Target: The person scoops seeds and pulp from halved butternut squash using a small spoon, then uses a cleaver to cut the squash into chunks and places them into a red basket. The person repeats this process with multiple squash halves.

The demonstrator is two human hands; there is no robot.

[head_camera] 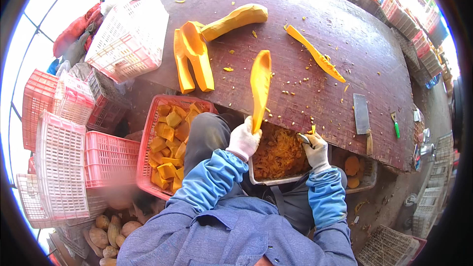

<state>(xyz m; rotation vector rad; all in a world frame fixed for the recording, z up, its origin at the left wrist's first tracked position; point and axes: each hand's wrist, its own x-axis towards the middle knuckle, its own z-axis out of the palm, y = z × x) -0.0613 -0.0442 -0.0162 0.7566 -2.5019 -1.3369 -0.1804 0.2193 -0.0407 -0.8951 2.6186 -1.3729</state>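
Observation:
My gloved left hand [244,139] grips the lower end of a peeled, hollowed pumpkin piece [261,81], which points up over the table edge. In my gloved right hand [317,151] is a metal scraping tool [303,139], probably a spoon, with a bit of orange pulp at its side; its handle is hidden in the fist. Between and below both hands, a tub [271,181] holds stringy pulp and seeds. Farther back on the table [236,55] lie peeled pumpkin pieces [193,55], a long peeled neck [236,20] and a thin strip of pumpkin [314,52].
To my left stands a pink plastic crate [144,155] of pumpkin chunks. On the table's right side lie a cleaver [361,114] and a green-handled peeler [396,125]. Stacked crates [61,162] and whole pumpkins [107,232] fill the left. A second tub [370,181] sits under the table edge.

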